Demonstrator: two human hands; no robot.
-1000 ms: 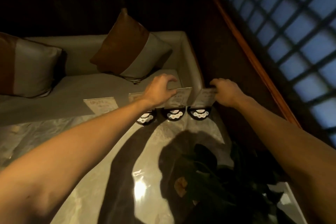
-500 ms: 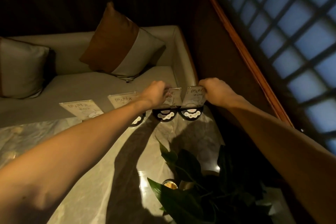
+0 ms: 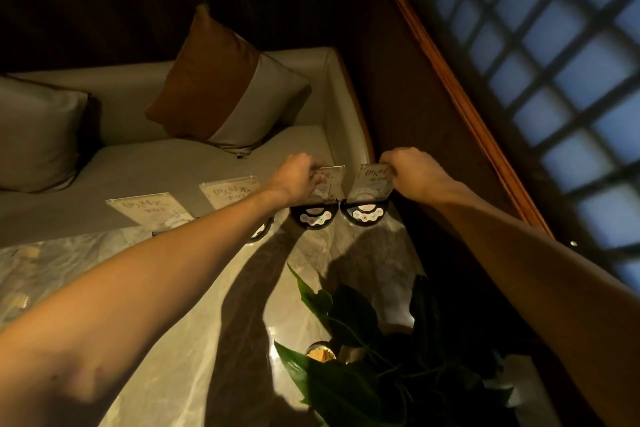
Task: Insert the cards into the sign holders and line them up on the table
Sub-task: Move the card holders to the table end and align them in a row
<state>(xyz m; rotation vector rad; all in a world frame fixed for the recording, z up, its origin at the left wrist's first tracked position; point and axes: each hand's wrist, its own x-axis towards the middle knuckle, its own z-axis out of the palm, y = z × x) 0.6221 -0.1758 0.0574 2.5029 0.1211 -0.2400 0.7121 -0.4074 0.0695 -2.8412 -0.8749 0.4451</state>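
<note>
Several clear sign holders with cards stand in a row along the far edge of the marble table [image 3: 194,305]. My right hand [image 3: 412,172] grips the top right corner of the rightmost holder [image 3: 372,185], which sits on a black half-round base [image 3: 363,215]. My left hand [image 3: 296,175] holds the top of the holder beside it [image 3: 330,184], whose black base [image 3: 315,217] nearly touches the right one. Further left stand a third holder [image 3: 228,192], its base partly hidden by my forearm, and a fourth holder [image 3: 149,211].
A potted plant [image 3: 360,357] with dark leaves stands on the table's near right. Behind the table runs a grey bench seat [image 3: 166,163] with a brown and grey cushion [image 3: 225,94]. A wooden-framed lattice window [image 3: 554,80] lines the right side.
The view has tilted down and shifted, bringing the plant and the leftmost holders into sight. Both hands stay on the two right holders, which now stand closer together.
</note>
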